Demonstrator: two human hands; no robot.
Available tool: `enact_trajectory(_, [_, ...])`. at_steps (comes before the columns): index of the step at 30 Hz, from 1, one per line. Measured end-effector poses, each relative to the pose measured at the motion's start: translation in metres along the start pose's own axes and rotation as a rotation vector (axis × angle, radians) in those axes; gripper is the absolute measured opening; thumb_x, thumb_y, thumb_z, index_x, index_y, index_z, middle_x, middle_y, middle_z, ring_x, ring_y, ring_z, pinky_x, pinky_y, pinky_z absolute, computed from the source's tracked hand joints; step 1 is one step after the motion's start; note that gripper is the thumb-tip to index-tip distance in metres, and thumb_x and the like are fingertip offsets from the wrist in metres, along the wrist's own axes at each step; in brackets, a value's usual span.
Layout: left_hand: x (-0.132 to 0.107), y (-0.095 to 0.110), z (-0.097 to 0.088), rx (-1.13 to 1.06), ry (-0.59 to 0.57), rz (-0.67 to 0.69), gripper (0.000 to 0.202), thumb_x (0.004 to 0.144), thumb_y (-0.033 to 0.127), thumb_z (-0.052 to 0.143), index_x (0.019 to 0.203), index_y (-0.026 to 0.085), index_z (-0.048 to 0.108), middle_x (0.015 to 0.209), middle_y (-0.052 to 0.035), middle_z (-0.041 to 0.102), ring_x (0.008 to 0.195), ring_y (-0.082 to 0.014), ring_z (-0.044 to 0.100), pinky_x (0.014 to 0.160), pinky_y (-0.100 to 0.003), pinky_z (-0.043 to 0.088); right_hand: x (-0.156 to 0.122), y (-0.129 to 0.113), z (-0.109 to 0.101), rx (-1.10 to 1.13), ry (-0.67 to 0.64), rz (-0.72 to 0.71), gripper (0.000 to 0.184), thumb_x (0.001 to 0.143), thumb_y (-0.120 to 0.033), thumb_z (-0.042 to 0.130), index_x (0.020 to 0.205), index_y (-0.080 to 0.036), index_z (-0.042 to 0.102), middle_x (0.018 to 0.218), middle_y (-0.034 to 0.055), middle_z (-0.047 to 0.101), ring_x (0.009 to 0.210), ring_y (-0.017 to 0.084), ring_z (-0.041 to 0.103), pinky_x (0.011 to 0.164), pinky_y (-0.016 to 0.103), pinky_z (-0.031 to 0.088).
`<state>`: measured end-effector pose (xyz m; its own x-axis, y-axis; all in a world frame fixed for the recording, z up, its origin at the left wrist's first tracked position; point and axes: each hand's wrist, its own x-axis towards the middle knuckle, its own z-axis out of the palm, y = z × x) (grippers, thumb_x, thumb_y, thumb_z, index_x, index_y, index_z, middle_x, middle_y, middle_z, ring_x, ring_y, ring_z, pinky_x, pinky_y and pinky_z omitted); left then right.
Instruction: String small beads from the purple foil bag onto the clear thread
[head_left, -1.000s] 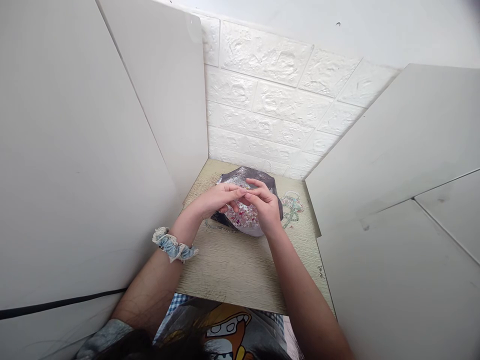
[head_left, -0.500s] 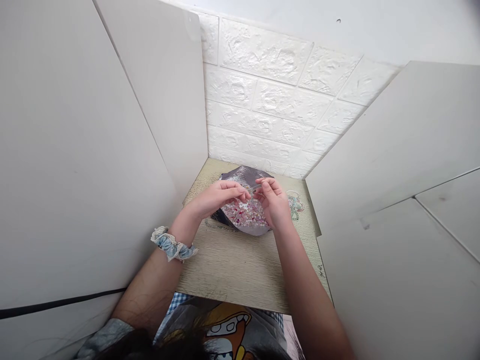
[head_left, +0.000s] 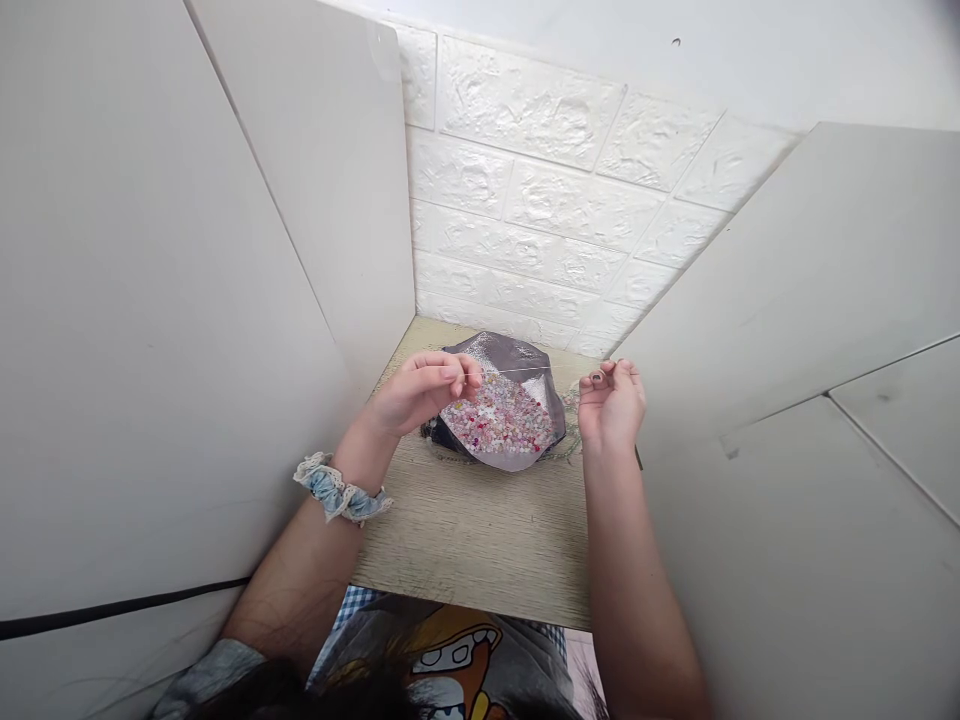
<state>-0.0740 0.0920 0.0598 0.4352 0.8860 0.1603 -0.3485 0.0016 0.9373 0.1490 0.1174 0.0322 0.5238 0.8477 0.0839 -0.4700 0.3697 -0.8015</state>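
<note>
A dark, shiny pouch (head_left: 517, 352) lies open on a small wooden table (head_left: 480, 530), filled with several pink, white and red beads (head_left: 501, 416). My left hand (head_left: 420, 390) pinches one end of a thin clear thread (head_left: 517, 371) above the pouch's left side. My right hand (head_left: 613, 405) pinches the other end to the right of the pouch. The thread runs taut between both hands, over the beads. A blue scrunchie (head_left: 339, 492) sits on my left wrist.
White panels (head_left: 150, 300) wall in the table on the left and right (head_left: 787, 300); a white brick-pattern wall (head_left: 555, 200) closes the back. A beaded string partly shows behind my right hand (head_left: 571, 425). A black cable (head_left: 112, 606) runs along the lower left.
My hands were together over the pouch; they have drawn apart, the right hand moving right, stretching the thread taut between them.
</note>
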Motion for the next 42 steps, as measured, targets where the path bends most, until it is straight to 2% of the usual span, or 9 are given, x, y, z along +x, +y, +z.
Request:
enact_trajectory(4, [0.002,-0.001,-0.002,0.115,0.021,0.013,0.033,0.065,0.038,0.048,0.041,0.016,0.048,0.07,-0.0054,0.057,0.065,-0.0125,0.052,0.069,-0.028,0.042,-0.004,-0.002,0.005,-0.003,-0.045,0.02,0.022,0.069,-0.034,0.058,0.074,-0.02,0.042,0.067,-0.007,0.046,0.047,0.002,0.044,0.047,0.016,0.042])
enact_trajectory(9, [0.007,-0.001,-0.002,0.366,0.122,0.024,0.041,0.075,0.036,0.039,0.042,0.014,0.051,0.067,-0.0059,0.061,0.073,-0.0143,0.055,0.073,-0.026,0.04,-0.018,-0.005,0.016,-0.059,-0.295,0.061,0.024,0.063,-0.034,0.063,0.073,-0.02,0.047,0.07,-0.0053,0.049,0.052,0.003,0.046,0.051,0.017,0.043])
enact_trajectory(16, [0.013,-0.002,-0.01,0.322,0.449,0.054,0.034,0.073,0.033,0.043,0.044,0.015,0.043,0.063,-0.0027,0.056,0.064,-0.0109,0.052,0.064,-0.023,0.041,-0.03,0.0,0.021,-0.397,-0.523,0.002,0.015,0.068,-0.035,0.058,0.072,-0.021,0.054,0.06,-0.0049,0.048,0.05,0.006,0.042,0.051,0.021,0.039])
enact_trajectory(22, [0.012,-0.004,0.005,-0.103,0.183,0.02,0.019,0.071,0.033,0.052,0.065,0.015,0.048,0.079,-0.0008,0.054,0.074,-0.01,0.054,0.067,-0.023,0.043,-0.049,0.006,0.032,-0.697,-0.739,-0.276,0.008,0.071,-0.028,0.057,0.069,-0.022,0.061,0.076,0.0007,0.051,0.074,0.012,0.049,0.07,0.027,0.04])
enact_trajectory(25, [0.012,-0.009,0.013,-0.014,0.026,-0.13,0.023,0.072,0.038,0.054,0.076,0.015,0.049,0.071,0.0003,0.051,0.063,-0.0071,0.051,0.059,-0.02,0.041,-0.054,0.008,0.035,-0.711,-0.754,-0.374,0.006,0.071,-0.026,0.058,0.072,-0.024,0.063,0.087,0.0019,0.051,0.089,0.015,0.049,0.083,0.031,0.038])
enact_trajectory(29, [0.013,-0.015,0.014,0.095,-0.06,-0.227,0.03,0.074,0.043,0.051,0.067,0.015,0.044,0.051,0.0069,0.027,0.039,-0.0011,0.023,0.037,-0.015,0.016,-0.053,0.011,0.035,-0.719,-0.761,-0.379,0.008,0.074,-0.026,0.054,0.075,-0.024,0.061,0.091,0.0022,0.053,0.092,0.015,0.05,0.084,0.033,0.038])
enact_trajectory(32, [0.014,-0.015,0.011,0.144,-0.052,-0.24,0.032,0.073,0.045,0.051,0.066,0.015,0.043,0.052,0.0077,0.021,0.038,-0.0008,0.016,0.037,-0.017,0.009,-0.052,0.014,0.034,-0.708,-0.753,-0.366,0.008,0.075,-0.026,0.052,0.073,-0.022,0.059,0.088,0.0023,0.054,0.087,0.015,0.051,0.08,0.03,0.04])
enact_trajectory(37, [0.014,-0.012,0.011,0.313,0.03,-0.234,0.03,0.07,0.043,0.054,0.065,0.015,0.045,0.049,0.0073,0.025,0.039,-0.0022,0.022,0.037,-0.017,0.015,-0.048,0.023,0.032,-0.737,-0.588,-0.301,0.012,0.078,-0.029,0.046,0.078,-0.019,0.053,0.077,0.0009,0.055,0.073,0.013,0.051,0.068,0.026,0.041])
enact_trajectory(42, [0.016,-0.013,0.011,0.44,0.185,-0.204,0.025,0.069,0.04,0.054,0.068,0.015,0.05,0.047,0.0072,0.028,0.04,-0.0034,0.024,0.038,-0.017,0.018,-0.039,0.033,0.024,-1.146,-0.528,-0.389,0.019,0.08,-0.022,0.039,0.08,-0.017,0.057,0.081,0.0044,0.057,0.078,0.015,0.051,0.072,0.027,0.038])
